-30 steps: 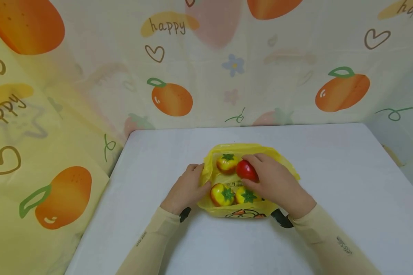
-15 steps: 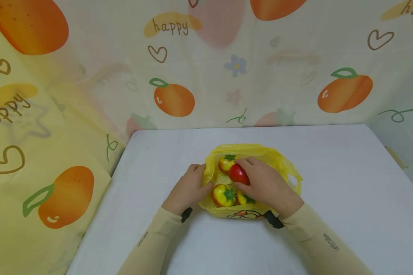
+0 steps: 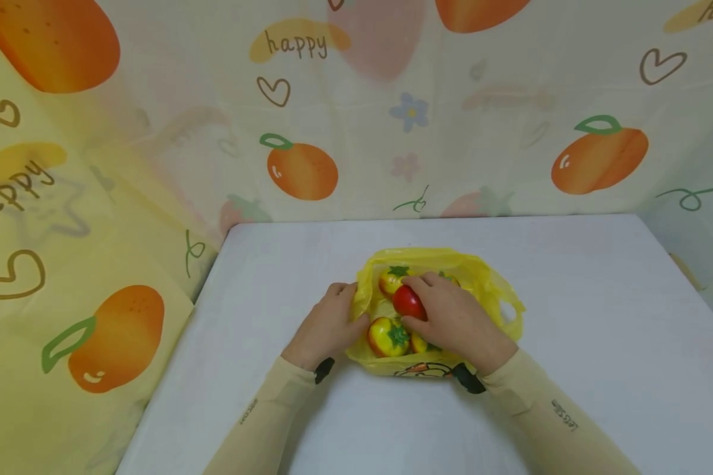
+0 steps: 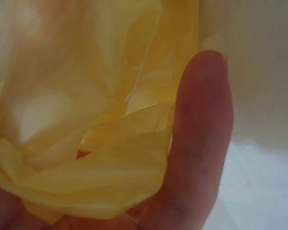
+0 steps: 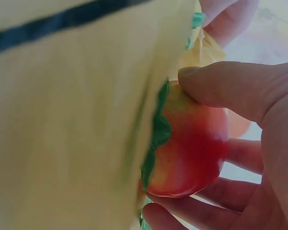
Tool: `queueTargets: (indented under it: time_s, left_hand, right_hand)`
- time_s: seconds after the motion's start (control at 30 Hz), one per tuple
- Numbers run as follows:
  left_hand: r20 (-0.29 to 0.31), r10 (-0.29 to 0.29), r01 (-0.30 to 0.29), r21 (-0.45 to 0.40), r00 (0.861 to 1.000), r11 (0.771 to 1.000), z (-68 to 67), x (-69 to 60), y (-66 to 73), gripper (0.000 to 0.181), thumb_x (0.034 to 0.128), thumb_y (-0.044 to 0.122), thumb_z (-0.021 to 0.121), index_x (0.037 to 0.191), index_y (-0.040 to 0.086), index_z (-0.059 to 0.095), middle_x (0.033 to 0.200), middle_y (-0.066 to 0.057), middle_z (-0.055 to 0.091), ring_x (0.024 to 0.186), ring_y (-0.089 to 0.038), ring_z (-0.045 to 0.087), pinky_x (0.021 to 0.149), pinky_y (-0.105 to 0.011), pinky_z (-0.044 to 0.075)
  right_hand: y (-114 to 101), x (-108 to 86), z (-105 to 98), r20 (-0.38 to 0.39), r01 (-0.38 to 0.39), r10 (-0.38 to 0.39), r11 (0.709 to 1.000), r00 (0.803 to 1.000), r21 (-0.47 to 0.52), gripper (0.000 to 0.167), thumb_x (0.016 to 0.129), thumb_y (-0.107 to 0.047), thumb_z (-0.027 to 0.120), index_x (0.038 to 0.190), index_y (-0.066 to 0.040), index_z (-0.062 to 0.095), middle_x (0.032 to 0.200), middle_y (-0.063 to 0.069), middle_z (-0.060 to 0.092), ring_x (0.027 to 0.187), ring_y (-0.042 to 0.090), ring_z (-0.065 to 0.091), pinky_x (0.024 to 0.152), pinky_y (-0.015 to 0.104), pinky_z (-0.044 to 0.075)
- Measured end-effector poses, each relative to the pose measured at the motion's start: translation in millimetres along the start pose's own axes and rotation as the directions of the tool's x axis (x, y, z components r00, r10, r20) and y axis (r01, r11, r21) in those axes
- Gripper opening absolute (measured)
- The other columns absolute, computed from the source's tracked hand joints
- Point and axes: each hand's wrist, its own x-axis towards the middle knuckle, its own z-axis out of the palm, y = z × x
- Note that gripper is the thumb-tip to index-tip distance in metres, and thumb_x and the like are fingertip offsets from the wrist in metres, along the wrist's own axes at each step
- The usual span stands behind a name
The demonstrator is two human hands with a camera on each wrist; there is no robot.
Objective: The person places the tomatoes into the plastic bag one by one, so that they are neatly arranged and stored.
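A yellow plastic bag point(image 3: 469, 264) lies with its mouth spread on the white table. Pinched between the thumb and fingers of my right hand point(image 3: 460, 320) is a red tomato point(image 3: 408, 302), held over the bag's mouth. The right wrist view shows its green calyx turned toward the bag's wall. My left hand point(image 3: 327, 326) grips the bag's left rim, and the left wrist view shows the thumb point(image 4: 201, 134) along the thin plastic point(image 4: 101, 187). Inside the bag are several yellow-red tomatoes point(image 3: 387, 336) with green calyxes, some partly hidden by my right hand.
The white table point(image 3: 582, 316) extends around the bag on every side. A fruit-printed cloth point(image 3: 362, 132) hangs behind the table, and more of it drapes along the left side. The bag's handle loop point(image 3: 513, 313) sticks out to the right.
My right hand has moved left with the red tomato, toward the bag's left half. Another tomato and the right handle loop now show behind it. My left hand has kept its grip.
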Motion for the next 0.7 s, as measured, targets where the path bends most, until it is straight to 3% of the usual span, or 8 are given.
queueTargets:
  time_s: [0.7]
  left_hand:
    - [0.0,-0.008,0.008,0.002,1.0,1.0,-2.9,-1.8,5.0,0.065,0.1029,0.035,0.064,0.16,0.006,0.05,0.156,-0.019,0.053,0.123,-0.034,0.068,0.108,-0.051,0.059]
  right_hand:
    - [-5.2,2.5,5.6,0.009,0.005,-0.005,0.999,1.0,-0.04,0.067,0.096,-0.043,0.081,0.151,-0.011,0.058,0.129,0.009,0.066,0.104,0.023,0.065,0.093,0.044,0.064]
